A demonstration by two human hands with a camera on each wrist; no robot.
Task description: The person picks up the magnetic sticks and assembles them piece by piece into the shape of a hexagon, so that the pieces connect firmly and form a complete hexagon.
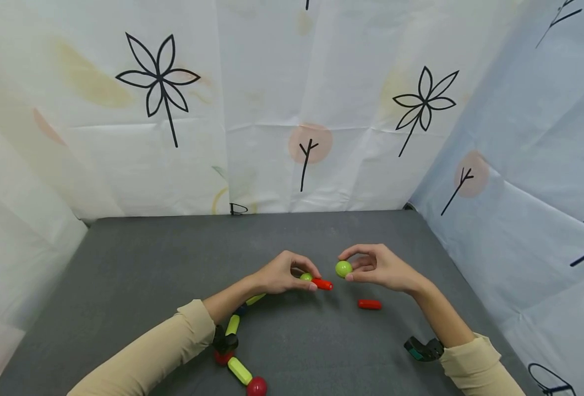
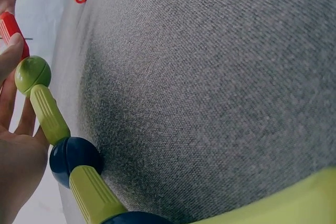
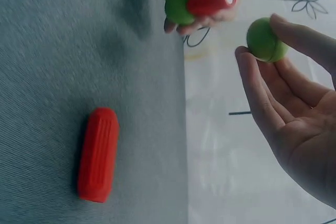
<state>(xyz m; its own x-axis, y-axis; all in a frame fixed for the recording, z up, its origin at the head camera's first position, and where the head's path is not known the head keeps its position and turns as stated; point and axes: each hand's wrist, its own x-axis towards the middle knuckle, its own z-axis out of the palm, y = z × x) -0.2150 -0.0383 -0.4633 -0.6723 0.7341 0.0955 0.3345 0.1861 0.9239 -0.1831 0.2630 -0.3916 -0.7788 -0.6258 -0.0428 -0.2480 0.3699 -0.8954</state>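
Observation:
Between thumb and fingers, my left hand (image 1: 284, 273) pinches a red rod (image 1: 323, 284). The rod joins a green ball (image 2: 33, 72) at the end of a chain; from there a yellow-green rod (image 2: 50, 114) leads to a dark blue ball (image 2: 76, 158). My right hand (image 1: 388, 268) pinches a loose green ball (image 1: 343, 268) by its fingertips. A small gap separates this ball from the free end of the held red rod. Another red rod (image 1: 369, 304) lies on the table below the right hand.
The chain curves toward the near edge, with a yellow-green rod (image 1: 239, 370) and a red ball (image 1: 257, 386) at the front; the left forearm hides part of it. Patterned white cloth (image 1: 272, 110) walls the grey table (image 1: 173, 247) at the back and sides.

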